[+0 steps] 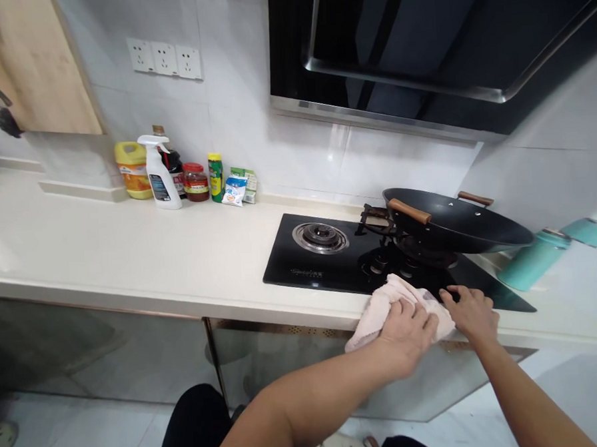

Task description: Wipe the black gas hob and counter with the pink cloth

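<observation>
A pale pink cloth (378, 316) lies bunched over the front edge of the black glass gas stove (292, 250) and the counter. My left hand (409, 328) presses down on the cloth with bent fingers, gripping it. Just right of the cloth, my right hand (474, 311) rests at the stove's front edge, its fingers apart and nothing visible in them. A black wok (458, 218) with wooden handles sits on the right burner. On the left side, the burner (321, 237) is bare, and its loose black pan support (376, 219) lies near the wok.
A teal bottle (533, 261) leans right of the stove. Along the wall stand a white spray bottle (160, 174), a yellow jug (133, 171), a red-lidded jar (195, 182), a green shaker (216, 178) and small packets (235, 190). The black range hood (384, 45) hangs above.
</observation>
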Tool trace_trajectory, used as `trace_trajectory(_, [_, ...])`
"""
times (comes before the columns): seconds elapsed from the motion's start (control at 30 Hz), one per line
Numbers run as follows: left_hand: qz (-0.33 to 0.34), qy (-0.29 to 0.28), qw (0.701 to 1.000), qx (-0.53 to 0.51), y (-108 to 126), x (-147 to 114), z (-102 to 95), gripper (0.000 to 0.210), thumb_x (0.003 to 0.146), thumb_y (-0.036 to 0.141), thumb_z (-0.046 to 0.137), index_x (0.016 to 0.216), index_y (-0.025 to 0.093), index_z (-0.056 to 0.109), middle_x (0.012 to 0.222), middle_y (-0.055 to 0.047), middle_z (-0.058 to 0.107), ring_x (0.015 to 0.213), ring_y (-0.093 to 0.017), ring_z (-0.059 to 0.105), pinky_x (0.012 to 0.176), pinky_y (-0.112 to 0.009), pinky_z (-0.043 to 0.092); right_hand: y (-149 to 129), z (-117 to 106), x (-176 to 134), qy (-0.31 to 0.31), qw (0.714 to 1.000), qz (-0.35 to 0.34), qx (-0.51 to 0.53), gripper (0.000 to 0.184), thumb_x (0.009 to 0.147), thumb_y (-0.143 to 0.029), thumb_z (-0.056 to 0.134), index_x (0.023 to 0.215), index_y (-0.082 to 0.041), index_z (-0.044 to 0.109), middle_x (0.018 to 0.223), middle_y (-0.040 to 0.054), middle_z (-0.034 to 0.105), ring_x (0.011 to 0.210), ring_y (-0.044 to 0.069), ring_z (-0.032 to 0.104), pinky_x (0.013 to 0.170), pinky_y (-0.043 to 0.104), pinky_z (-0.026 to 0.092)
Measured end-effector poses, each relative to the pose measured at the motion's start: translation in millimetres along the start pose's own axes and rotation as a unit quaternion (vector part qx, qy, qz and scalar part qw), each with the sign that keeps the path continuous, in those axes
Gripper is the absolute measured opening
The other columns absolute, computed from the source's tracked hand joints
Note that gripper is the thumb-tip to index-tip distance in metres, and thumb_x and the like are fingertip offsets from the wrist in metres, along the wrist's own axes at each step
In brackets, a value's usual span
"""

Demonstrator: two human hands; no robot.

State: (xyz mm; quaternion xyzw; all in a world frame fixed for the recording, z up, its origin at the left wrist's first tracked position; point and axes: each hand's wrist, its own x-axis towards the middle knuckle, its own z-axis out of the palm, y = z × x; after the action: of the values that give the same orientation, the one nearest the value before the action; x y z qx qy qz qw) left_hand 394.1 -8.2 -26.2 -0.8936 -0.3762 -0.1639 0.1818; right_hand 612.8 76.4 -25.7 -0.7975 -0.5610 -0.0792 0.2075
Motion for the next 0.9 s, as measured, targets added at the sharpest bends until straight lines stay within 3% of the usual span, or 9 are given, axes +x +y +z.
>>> trace_trajectory(0.17, [0.050, 0.041, 0.998, 0.022, -26.0, -28.0, -6.5, 0.056, 0.090, 0.032, 0.059, 0.143, 0.020, 0.046, 0.138, -0.015, 0.053, 0.118, -0.035, 0.051, 0.097, -0.048, 0.036, -3.4, -2.5, -2.5, 0.001, 1.000, 0.006, 0.011, 0.056, 0.093, -0.061, 0.034, 0.125, -0.027, 0.064, 0.131, 0.0148, 0.054, 0.124, 0.039, 0.048, 0.101, 0.057, 0.042])
trace_trajectory(0.33, [0.028, 0.080, 0.996, 0.026, -66.0, -76.3, -23.0, 0.041, 0.096, 0.023, 0.051, 0.137, 0.025, 0.053, 0.133, -0.012, 0.060, 0.102, -0.027, 0.057, 0.085, -0.043, 0.040, -8.5, -5.8, -4.8, 0.010, 1.000, 0.009, 0.019, 0.052, 0.094, -0.058, 0.036, 0.124, -0.026, 0.066, 0.131, 0.0145, 0.055, 0.123, 0.037, 0.048, 0.101, 0.056, 0.042])
trace_trajectory(0.47, [0.004, 0.096, 0.995, 0.018, -113.6, -135.4, -44.4, 0.043, 0.096, 0.030, 0.055, 0.139, 0.025, 0.053, 0.135, -0.011, 0.062, 0.112, -0.028, 0.057, 0.090, -0.044, 0.042, -11.4, -8.7, -6.7, 0.013, 1.000, 0.002, 0.018, 0.052, 0.095, -0.055, 0.035, 0.123, -0.025, 0.067, 0.131, 0.0142, 0.055, 0.123, 0.037, 0.048, 0.100, 0.054, 0.043])
trace_trajectory(0.67, [-0.028, 0.124, 0.989, 0.077, -210.7, -247.4, -68.5, 0.051, 0.096, 0.050, 0.054, 0.140, 0.025, 0.054, 0.133, -0.012, 0.066, 0.118, -0.031, 0.060, 0.097, -0.046, 0.041, -12.5, -8.6, -6.9, 0.003, 1.000, 0.004, 0.020, 0.053, 0.095, -0.055, 0.034, 0.126, -0.025, 0.065, 0.134, 0.0141, 0.054, 0.125, 0.037, 0.047, 0.101, 0.055, 0.041])
trace_trajectory(0.8, [-0.136, 0.094, 0.978, 0.128, -269.8, -319.6, -84.9, 0.053, 0.089, 0.061, 0.059, 0.132, 0.032, 0.061, 0.137, -0.010, 0.065, 0.122, -0.034, 0.060, 0.107, -0.050, 0.035, -11.2, -6.1, -5.9, 0.004, 1.000, -0.002, 0.019, 0.056, 0.095, -0.056, 0.031, 0.128, -0.025, 0.064, 0.136, 0.0145, 0.053, 0.125, 0.037, 0.047, 0.101, 0.056, 0.042])
trace_trajectory(0.9, [-0.248, 0.076, 0.956, 0.140, -299.7, -361.7, -101.4, 0.050, 0.087, 0.062, 0.055, 0.128, 0.034, 0.062, 0.142, -0.008, 0.062, 0.129, -0.036, 0.056, 0.112, -0.057, 0.030, -8.3, -2.8, -4.3, -0.002, 1.000, -0.004, 0.018, 0.058, 0.095, -0.058, 0.029, 0.129, -0.026, 0.064, 0.136, 0.0147, 0.053, 0.126, 0.038, 0.047, 0.102, 0.058, 0.041])
